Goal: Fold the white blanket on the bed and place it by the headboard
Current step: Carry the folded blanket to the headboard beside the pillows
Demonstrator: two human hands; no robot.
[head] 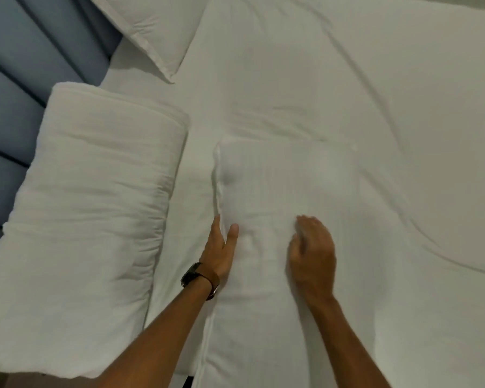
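A thick folded white blanket [93, 191] lies at the left, its long side against the blue padded headboard [17, 88]. In the middle of the bed lies a flat white pillow-like piece [286, 177] with a seamed edge. My left hand [221, 250], with a watch on the wrist, lies along that piece's left edge, fingers tucked at the seam and thumb on top. My right hand [311, 256] rests palm down on its top, fingers bent and slightly blurred. Neither hand touches the folded blanket.
A second white pillow [151, 26] lies at the top by the headboard. The white bed sheet [389, 93] spreads wrinkled to the right and beyond. A strip of sheet separates the folded blanket from the middle piece.
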